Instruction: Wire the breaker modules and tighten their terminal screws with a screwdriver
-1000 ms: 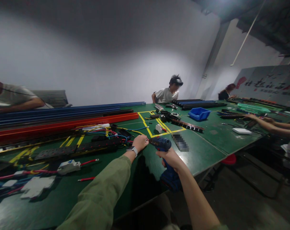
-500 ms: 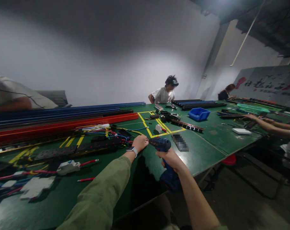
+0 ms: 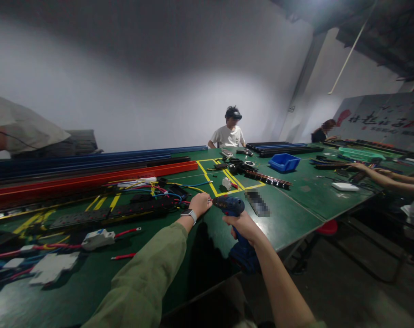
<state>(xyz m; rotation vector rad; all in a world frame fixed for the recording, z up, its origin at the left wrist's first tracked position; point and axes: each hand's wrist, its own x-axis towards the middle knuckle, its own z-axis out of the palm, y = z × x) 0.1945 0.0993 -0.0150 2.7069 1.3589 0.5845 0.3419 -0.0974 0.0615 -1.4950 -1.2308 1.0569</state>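
My right hand (image 3: 243, 226) is wrapped round the grip of a blue cordless drill (image 3: 230, 205), which points left over the green table (image 3: 285, 228). At the drill's tip, my left hand (image 3: 200, 204) is closed, its fingers pinched around something small that the fingers mostly hide. Red and blue wires run up to that hand from a long black socket strip (image 3: 141, 207) on its left. A watch is on my left wrist. Beyond the hands lies a small white breaker (image 3: 227, 183) with a red wire. A phone-like dark slab (image 3: 257, 203) rests right of the drill.
Orange (image 3: 159, 172) and blue rails lie along the far left. White breakers (image 3: 98, 239) with red leads sit at the near left. A blue bin (image 3: 283, 162) stands farther back. Co-workers are across the table and on the right; a red stool (image 3: 328, 227) is below the edge.
My hands and the drill stay nearly where they were. The person across the table has straightened and shifted left. The person at far left has also shifted.
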